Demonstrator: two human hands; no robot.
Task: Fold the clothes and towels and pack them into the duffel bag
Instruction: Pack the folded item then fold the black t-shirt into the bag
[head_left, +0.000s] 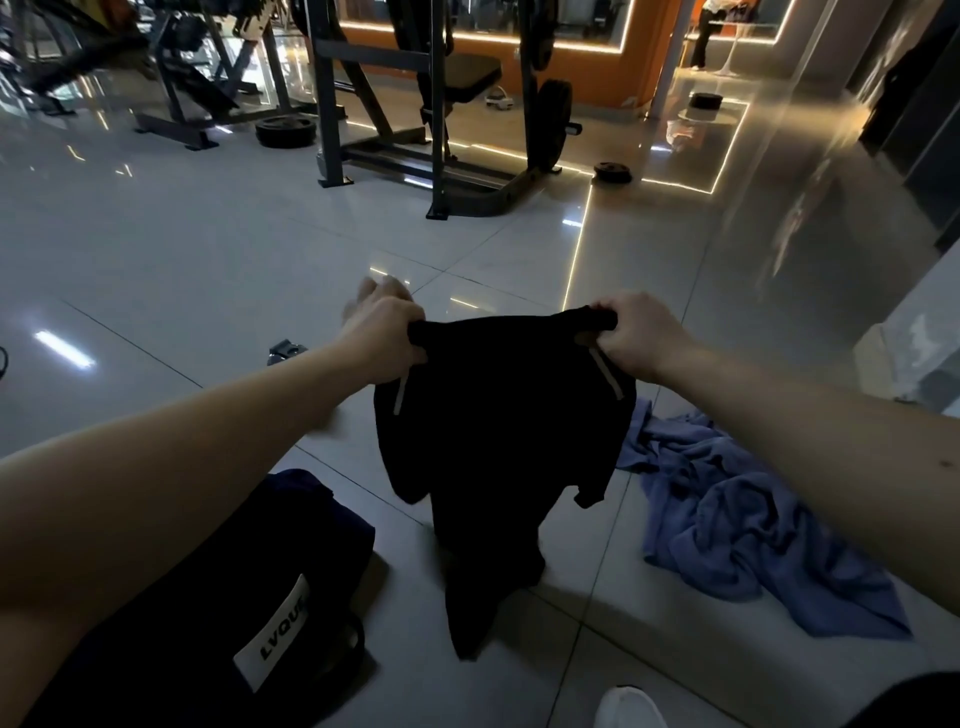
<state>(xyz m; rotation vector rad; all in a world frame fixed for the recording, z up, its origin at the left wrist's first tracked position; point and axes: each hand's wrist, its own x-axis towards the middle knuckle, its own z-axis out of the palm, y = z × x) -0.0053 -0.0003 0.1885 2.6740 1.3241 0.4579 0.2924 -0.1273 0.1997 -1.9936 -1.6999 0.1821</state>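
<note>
Hands (384, 332) (641, 338) in tight grip, limp black garment (498, 441), crumpled blue towel (737, 519)

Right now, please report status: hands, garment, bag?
Left hand and right hand gripping black garment, held up, unfolded. Duffel bag on floor lower left. Blue towel crumpled at right.

A gym, steel weight rack (384, 104) with a padded bench (467, 73), loose weight plates (285, 130) on glossy floor tiles (156, 249), barbell plate (553, 124), orange wall (641, 62) edged in light strips
</note>
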